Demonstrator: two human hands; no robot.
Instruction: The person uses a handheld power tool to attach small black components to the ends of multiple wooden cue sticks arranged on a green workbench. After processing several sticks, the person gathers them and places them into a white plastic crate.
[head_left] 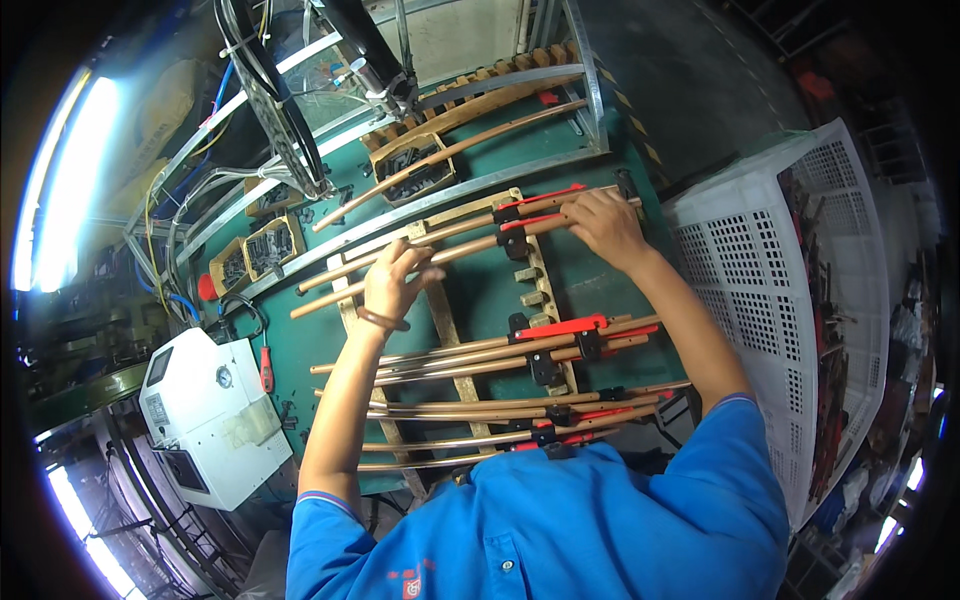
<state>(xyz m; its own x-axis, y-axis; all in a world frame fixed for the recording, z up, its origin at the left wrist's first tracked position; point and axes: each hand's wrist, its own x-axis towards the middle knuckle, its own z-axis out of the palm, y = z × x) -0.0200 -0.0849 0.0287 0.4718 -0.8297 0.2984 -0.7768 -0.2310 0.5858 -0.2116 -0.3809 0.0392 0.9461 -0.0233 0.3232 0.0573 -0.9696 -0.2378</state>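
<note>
Two copper-coloured tubes with black brackets and red levers lie slanting across a wooden slotted rack [440, 312]. My left hand [393, 284] is over the left part of the lower tube [470, 249], fingers apart and touching or just above it. My right hand [605, 228] is closed at the right end of this pair, its fingers bent around a tube. Just left of it sit a black bracket [512, 240] and a red lever [545, 191]. Nearer me, several similar tubes [450, 374] with brackets and red levers rest on the rack.
Small boxes of dark parts [413, 168] stand behind a metal rail [440, 207]. A white machine [215, 415] and a red-handled screwdriver [266, 370] are at left. A large white perforated crate [740, 260] is at right. Cables and a metal frame hang over the back.
</note>
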